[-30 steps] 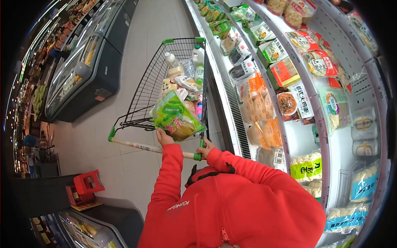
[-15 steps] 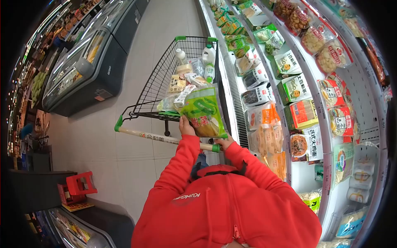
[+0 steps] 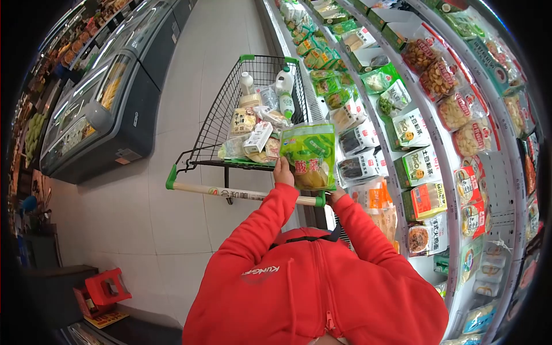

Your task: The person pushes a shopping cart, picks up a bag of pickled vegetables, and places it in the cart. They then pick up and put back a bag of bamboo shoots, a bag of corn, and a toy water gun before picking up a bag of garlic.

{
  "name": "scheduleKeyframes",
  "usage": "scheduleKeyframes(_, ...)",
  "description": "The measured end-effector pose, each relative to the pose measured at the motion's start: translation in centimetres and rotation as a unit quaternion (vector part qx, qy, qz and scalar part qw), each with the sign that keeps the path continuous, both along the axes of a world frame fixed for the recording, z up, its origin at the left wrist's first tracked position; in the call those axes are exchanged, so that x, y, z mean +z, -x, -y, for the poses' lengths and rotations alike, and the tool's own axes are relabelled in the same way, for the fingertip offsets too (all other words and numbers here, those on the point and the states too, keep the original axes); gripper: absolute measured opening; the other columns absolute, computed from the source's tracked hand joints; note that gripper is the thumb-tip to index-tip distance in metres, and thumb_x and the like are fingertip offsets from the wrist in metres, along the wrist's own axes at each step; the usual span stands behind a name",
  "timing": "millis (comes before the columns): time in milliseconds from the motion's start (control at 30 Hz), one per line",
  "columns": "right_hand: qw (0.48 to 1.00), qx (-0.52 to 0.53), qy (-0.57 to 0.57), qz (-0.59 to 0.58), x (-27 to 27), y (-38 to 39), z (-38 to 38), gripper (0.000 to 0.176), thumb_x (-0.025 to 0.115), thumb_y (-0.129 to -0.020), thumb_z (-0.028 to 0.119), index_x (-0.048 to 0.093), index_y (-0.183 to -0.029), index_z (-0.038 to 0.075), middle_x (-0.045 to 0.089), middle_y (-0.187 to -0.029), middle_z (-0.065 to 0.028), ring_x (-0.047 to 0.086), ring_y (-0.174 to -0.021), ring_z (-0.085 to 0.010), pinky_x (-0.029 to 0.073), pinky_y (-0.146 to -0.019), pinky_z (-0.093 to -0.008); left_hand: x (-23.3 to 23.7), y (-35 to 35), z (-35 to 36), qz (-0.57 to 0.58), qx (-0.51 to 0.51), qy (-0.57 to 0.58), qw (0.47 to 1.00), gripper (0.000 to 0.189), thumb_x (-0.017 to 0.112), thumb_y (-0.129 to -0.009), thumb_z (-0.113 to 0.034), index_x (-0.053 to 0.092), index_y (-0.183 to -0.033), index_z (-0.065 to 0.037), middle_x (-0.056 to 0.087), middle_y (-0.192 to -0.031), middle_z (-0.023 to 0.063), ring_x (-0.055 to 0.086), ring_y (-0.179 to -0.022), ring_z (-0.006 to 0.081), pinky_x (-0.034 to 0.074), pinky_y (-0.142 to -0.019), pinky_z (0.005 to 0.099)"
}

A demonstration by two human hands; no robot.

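Note:
A green plastic bag of pickled greens (image 3: 309, 155) is held up over the near right end of the cart, its printed face towards me. My left hand (image 3: 283, 172) grips its left edge, thumb on the front and the other fingers hidden behind. At the bag's lower right corner is my right hand (image 3: 336, 195), closed on it, with most of its fingers out of sight. The black wire shopping cart (image 3: 210, 118) stands just ahead, its pale handle (image 3: 241, 194) below the bag and untouched by my left hand.
In the cart lie a white bottle with a green label (image 3: 285, 92), a smaller white bottle (image 3: 246, 83), a white carton (image 3: 259, 137) and several food packs. Refrigerated shelves (image 3: 422, 92) of packaged food line the right. Freezer cases (image 3: 115, 109) and a red plastic stool (image 3: 107, 286) are left.
Both hands and the bag have shifted right relative to the cart, and the bag is turned more upright and face-on. The view has moved a little, bringing more shelf into sight.

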State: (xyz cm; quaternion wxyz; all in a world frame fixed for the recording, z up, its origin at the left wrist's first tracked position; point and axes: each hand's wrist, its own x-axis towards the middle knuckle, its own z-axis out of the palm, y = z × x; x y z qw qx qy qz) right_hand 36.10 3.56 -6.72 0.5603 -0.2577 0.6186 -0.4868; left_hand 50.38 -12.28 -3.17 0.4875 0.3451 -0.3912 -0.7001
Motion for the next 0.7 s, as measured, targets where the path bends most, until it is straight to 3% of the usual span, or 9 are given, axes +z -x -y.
scheduleKeyframes(33, 0.976, 0.083, -0.032, -0.197, 1.5, 1.0, 0.3, 0.033, 0.054, -0.087, 0.026, 0.052, -0.117, 0.012, 0.061, -0.101, -0.0039, 0.060, -0.087, -0.0175, 0.050, -0.069, -0.0325, 0.0, 0.3, 0.4, 0.029, 0.000, 0.003, 1.000, 0.035, 0.039, -0.097, -0.027, 0.053, -0.110, 0.002, 0.058, -0.103, 0.0060, 0.052, -0.093, 0.0130, 0.040, -0.085, 0.0268)
scheduleKeyframes(67, 0.989, 0.030, -0.020, -0.145, 1.3, 2.3, 1.5, 0.035, 0.051, -0.088, 0.029, 0.051, -0.117, 0.010, 0.061, -0.100, -0.0040, 0.059, -0.087, -0.0163, 0.048, -0.069, -0.0305, 0.3, 0.8, 1.6, 0.047, -0.005, 0.014, 0.999, 0.035, 0.039, -0.097, -0.027, 0.053, -0.110, 0.002, 0.058, -0.104, 0.0062, 0.051, -0.094, 0.0131, 0.039, -0.085, 0.0267)
scheduleKeyframes(100, 0.995, -0.024, -0.004, -0.093, 1.0, 3.6, 2.6, 0.037, 0.048, -0.090, 0.032, 0.051, -0.118, 0.008, 0.061, -0.099, -0.0042, 0.058, -0.086, -0.0151, 0.047, -0.070, -0.0285, 0.9, 1.5, 2.6, 0.059, 0.037, 0.049, 0.996, 0.030, 0.040, -0.096, -0.024, 0.056, -0.094, 0.001, 0.055, -0.081, 0.0004, 0.045, -0.074, 0.0090, 0.039, -0.071, 0.0241)
scheduleKeyframes(133, 0.953, -0.201, 0.048, 0.222, 2.0, 3.7, 4.2, 0.042, 0.044, -0.091, 0.036, 0.050, -0.119, 0.005, 0.060, -0.098, -0.0045, 0.057, -0.086, -0.0131, 0.045, -0.071, -0.0256, 0.7, 1.7, 3.7, 0.057, 0.035, 0.041, 0.997, 0.031, 0.040, -0.096, -0.025, 0.056, -0.096, 0.002, 0.056, -0.083, 0.0007, 0.045, -0.075, 0.0092, 0.039, -0.072, 0.0243)
scheduleKeyframes(233, 0.971, -0.140, 0.106, 0.162, 8.1, 4.2, 7.9, 0.048, 0.040, -0.091, 0.039, 0.049, -0.121, 0.001, 0.060, -0.103, -0.0037, 0.053, -0.084, -0.0083, 0.041, -0.073, -0.0211, 0.9, 2.8, 7.5, 0.035, 0.018, -0.008, 0.999, 0.032, 0.041, -0.096, -0.025, 0.056, -0.103, 0.002, 0.058, -0.090, 0.0014, 0.047, -0.079, 0.0096, 0.040, -0.074, 0.0248)
scheduleKeyframes(400, 0.989, -0.010, 0.143, -0.039, 7.1, 5.7, 13.0, 0.037, 0.057, -0.087, 0.020, 0.051, -0.117, 0.000, 0.060, -0.101, -0.0024, 0.054, -0.082, -0.0057, 0.044, -0.073, -0.0231, 0.5, 4.5, 11.1, -0.026, -0.005, -0.133, 0.991, 0.034, 0.047, -0.094, -0.025, 0.053, -0.117, -0.001, 0.060, -0.101, 0.0022, 0.053, -0.087, 0.0117, 0.042, -0.079, 0.0253)
scheduleKeyframes(567, 0.994, -0.043, 0.101, 0.011, 8.7, 8.6, 17.9, 0.021, 0.059, -0.087, 0.019, 0.063, -0.095, 0.000, 0.062, -0.077, -0.0006, 0.055, -0.071, -0.0070, 0.047, -0.064, -0.0240, 3.0, 5.0, 15.1, 0.008, -0.128, -0.121, 0.984, 0.032, 0.048, -0.093, -0.024, 0.050, -0.118, -0.004, 0.058, -0.108, 0.0045, 0.055, -0.098, 0.0140, 0.044, -0.086, 0.0305)
scheduleKeyframes(667, 0.974, 0.064, 0.108, -0.187, 10.9, 9.8, 20.0, 0.024, 0.057, -0.087, 0.021, 0.062, -0.099, 0.000, 0.064, -0.086, -0.0085, 0.059, -0.079, -0.0133, 0.047, -0.071, -0.0273, 4.9, 7.6, 16.8, -0.023, -0.184, -0.127, 0.974, 0.038, 0.048, -0.093, -0.029, 0.045, -0.123, -0.007, 0.056, -0.112, 0.0039, 0.054, -0.102, 0.0138, 0.045, -0.087, 0.0320)
scheduleKeyframes(700, 0.946, 0.081, 0.221, -0.223, 11.9, 9.8, 20.7, 0.025, 0.056, -0.087, 0.021, 0.062, -0.102, 0.001, 0.060, -0.096, -0.0138, 0.057, -0.088, -0.0196, 0.045, -0.078, -0.0300, 4.4, 8.0, 17.3, -0.043, -0.199, -0.153, 0.967, 0.044, 0.046, -0.092, -0.035, 0.041, -0.126, -0.006, 0.055, -0.113, 0.0058, 0.054, -0.103, 0.0175, 0.044, -0.088, 0.0326)
